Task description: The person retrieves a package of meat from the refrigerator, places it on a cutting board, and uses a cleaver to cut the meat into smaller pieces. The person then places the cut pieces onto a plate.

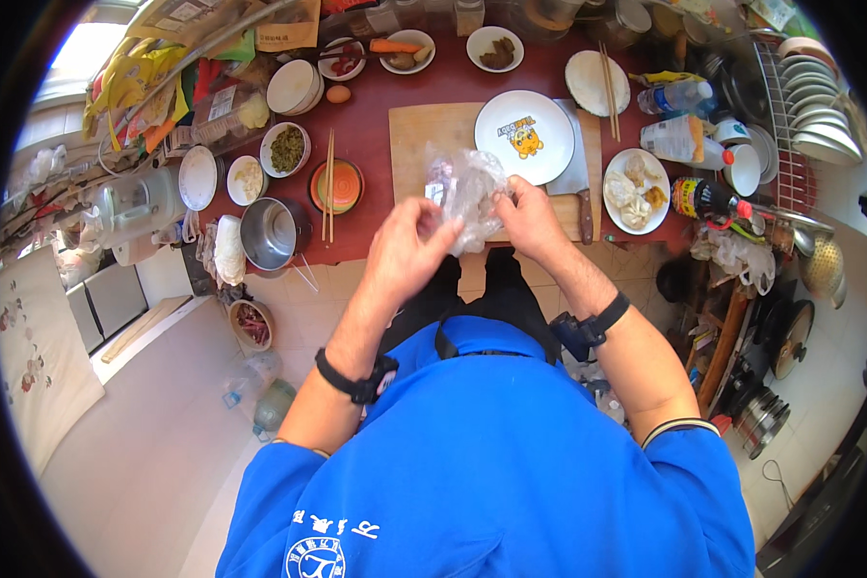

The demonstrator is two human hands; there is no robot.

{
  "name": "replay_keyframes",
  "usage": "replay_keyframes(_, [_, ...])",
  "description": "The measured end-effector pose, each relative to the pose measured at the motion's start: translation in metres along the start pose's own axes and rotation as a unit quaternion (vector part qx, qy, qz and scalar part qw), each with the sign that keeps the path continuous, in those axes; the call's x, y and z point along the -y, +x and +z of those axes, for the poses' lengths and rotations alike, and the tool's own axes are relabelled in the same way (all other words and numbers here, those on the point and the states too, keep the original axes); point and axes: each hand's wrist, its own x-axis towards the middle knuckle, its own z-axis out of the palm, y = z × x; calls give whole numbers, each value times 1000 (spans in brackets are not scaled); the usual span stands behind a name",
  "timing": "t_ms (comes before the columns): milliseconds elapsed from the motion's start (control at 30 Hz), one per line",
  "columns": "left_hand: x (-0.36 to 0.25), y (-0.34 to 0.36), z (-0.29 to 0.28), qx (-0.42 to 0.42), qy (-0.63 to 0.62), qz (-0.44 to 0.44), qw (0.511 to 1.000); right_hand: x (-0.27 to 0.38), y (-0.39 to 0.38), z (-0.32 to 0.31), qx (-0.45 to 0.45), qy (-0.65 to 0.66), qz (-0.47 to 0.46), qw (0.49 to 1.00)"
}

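- Clear plastic bag (474, 197), one: crumpled, between the two hands, in front of the cutting board's near edge; centre of the dial for all entries below; contents, if any, too blurred to tell.
- Left hand (409, 246): at eight o'clock, against the bag, thumb and fingers curved with a gap between; whether they clamp the film, cannot tell.
- Right hand (532, 220): at four o'clock, thumb and forefinger pinched together on the bag's edge.
- Cutting board (419, 135), wooden: on the red worktop (376, 106), reaching beyond the bag at twelve.
- White plate (496, 111), cartoon print: between one and two, over part of a cleaver (576, 171).
- Plate of pale food (614, 186): at three; dark bottle (708, 200), red-capped, just beyond.
- White bowl (586, 87): between one and two, chopsticks across it.
- Orange bowl (349, 183): at nine, chopsticks across; steel pot (302, 231) beyond.
- Egg (338, 94), one: at ten, loose.
- Carrot (395, 46), one: at eleven, on a bowl.
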Motion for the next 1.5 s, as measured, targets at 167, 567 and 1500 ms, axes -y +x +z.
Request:
replay_keyframes(167, [18, 49, 26, 74, 81, -64, 992, -5, -11, 5, 8, 88, -38, 995])
replay_keyframes(567, [28, 25, -5, -50, -313, -92, 944, -13, -53, 5, -21, 166, 10, 986])
replay_keyframes(1500, [61, 9, -13, 15, -294, -52, 954, 44, 10, 49, 156, -362, -83, 915])
